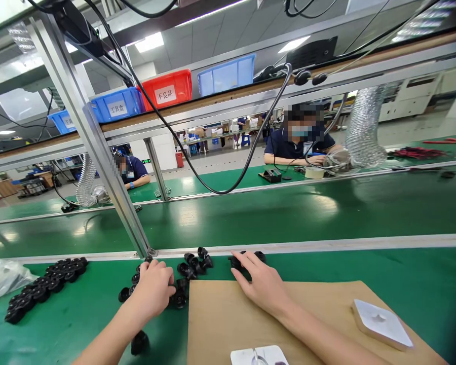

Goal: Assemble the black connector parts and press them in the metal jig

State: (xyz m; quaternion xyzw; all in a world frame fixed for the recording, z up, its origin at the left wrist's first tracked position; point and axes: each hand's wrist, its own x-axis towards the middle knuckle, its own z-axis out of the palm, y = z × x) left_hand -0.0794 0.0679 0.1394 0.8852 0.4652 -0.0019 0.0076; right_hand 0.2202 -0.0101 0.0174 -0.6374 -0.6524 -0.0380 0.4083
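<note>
My left hand (155,286) is over a loose cluster of small round black plastic parts (180,296), its fingers curled downward. What those fingers hold, if anything, is hidden beneath them. At the far edge of the brown board, my right hand (264,281) has its thumb and fingers around a black plastic part (236,262), partly covered by the fingers. More loose black parts (195,263) lie between my hands. One single black part (140,343) rests nearer to me, below my left wrist.
Rows of black parts (47,284) stand at left beside a clear plastic bag (5,279). The brown board (213,324) bears two white-topped blocks (382,322) (259,356). A metal post (95,137) rises at left. A cable (228,191) hangs ahead. Two people sit across the green bench.
</note>
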